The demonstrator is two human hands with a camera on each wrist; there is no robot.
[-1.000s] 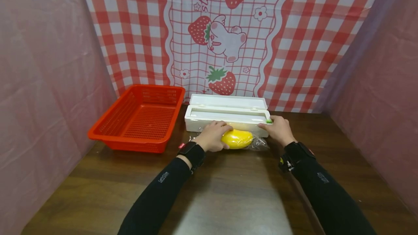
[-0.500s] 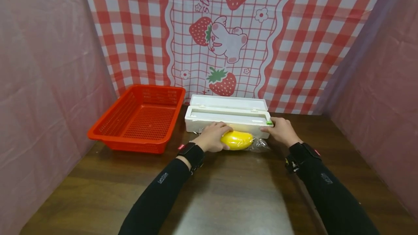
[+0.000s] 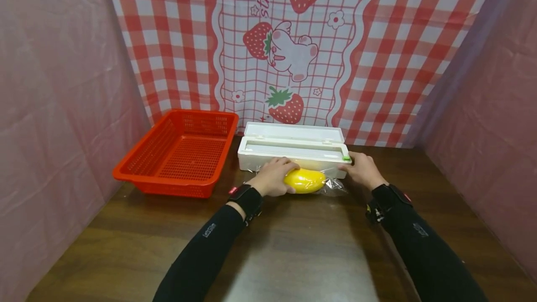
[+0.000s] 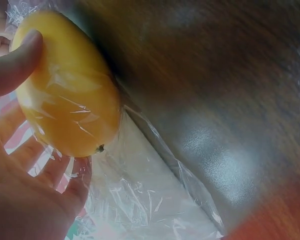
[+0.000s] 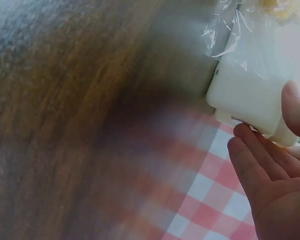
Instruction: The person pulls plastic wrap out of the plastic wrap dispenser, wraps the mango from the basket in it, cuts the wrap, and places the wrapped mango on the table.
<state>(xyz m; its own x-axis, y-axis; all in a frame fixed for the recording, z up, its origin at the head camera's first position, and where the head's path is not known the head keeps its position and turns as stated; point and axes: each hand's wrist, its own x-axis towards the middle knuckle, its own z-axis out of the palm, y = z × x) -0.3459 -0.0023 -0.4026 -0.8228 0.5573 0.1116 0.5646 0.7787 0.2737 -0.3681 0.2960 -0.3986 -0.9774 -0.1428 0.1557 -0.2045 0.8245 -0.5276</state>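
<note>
Head view shows the left hand with fingers and thumb clamped on the yellow fruit under clear wrap, just before the white box. The right hand pinches the box's right end.

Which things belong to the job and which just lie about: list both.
In the job:
yellow fruit, held by the left hand
clear film over the fruit
open white box, right hand at its right end

Seemingly just lying about:
red basket
checked cloth hanging behind
</note>
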